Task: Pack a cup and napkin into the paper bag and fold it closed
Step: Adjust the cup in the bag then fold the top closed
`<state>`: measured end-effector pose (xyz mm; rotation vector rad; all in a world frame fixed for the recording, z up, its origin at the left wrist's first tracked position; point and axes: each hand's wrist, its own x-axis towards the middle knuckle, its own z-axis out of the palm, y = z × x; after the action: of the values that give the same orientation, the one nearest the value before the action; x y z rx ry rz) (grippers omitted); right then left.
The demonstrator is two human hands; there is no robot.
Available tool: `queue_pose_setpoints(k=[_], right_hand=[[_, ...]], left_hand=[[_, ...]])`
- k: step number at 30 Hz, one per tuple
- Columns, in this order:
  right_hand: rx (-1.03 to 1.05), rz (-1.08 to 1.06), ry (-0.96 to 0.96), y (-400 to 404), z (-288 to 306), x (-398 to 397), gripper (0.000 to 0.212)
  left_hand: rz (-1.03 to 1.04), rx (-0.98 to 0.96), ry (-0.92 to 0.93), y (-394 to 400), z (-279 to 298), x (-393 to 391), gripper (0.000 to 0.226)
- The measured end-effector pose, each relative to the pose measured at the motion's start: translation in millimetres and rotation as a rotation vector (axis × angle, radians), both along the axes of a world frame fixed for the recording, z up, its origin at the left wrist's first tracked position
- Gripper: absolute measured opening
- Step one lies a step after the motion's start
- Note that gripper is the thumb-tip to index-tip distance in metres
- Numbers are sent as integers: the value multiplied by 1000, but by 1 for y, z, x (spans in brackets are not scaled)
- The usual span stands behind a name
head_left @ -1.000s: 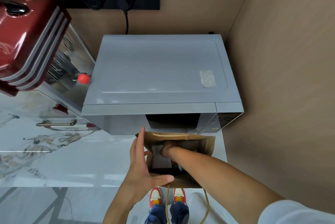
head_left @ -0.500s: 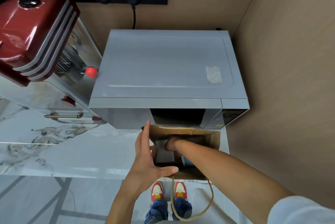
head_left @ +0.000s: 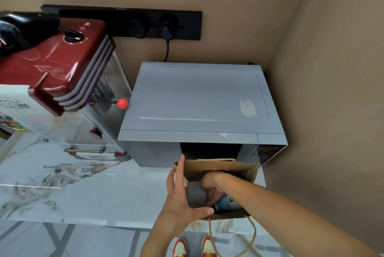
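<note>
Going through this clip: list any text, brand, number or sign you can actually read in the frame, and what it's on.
None can be read with certainty.
Cup in the paper bag: blue printed marks, mostly hidden, illegible.
Microwave control panel: faint markings, too small.
Red appliance: print around its dial, too blurred.
White box at far left: dark graphic lettering, cropped and distorted.

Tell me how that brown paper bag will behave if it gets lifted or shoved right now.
The paper bag is probably floppy: its rim looks creased, and the left hand holds one side open. It seems light, so a shove would likely slide or tip it on the smooth marble counter. The cup lying inside, by the right hand, may shift.
</note>
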<state>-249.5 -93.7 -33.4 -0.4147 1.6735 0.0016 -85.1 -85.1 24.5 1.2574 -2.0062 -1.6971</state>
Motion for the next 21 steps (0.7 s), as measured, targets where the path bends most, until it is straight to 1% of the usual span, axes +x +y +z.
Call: queue_pose_setpoints(k=[1,2,3,4,6,9,11,15,21], right_hand=[[40,-38,10,5,3,-2,26],[78,-55,40,8,1,-4,25],[119,-44,72,11,5,-6,29],[110,22,149,12,6,-10,29],[17,143,308,16,5,-16,20],[-64,212,439,24,4,-25,40],[-85,220,460,28,3,-30,42],[-60,276,476,36,-3,-34,40],[5,229,464,38,-7,-32,37]], left_hand=[[-2,-1,-1,0,-1,0,139],[-6,-3,-1,0,-1,0,139],[-12,-3,-2,0,-1,-1,139],[-15,-4,-1,0,0,-2,139],[-22,0,7,0,1,-3,137],[-38,14,22,-1,1,0,137],[-51,15,26,-1,-1,1,138],[-66,7,12,-2,-2,1,138],[-62,3,4,-1,-4,1,135]])
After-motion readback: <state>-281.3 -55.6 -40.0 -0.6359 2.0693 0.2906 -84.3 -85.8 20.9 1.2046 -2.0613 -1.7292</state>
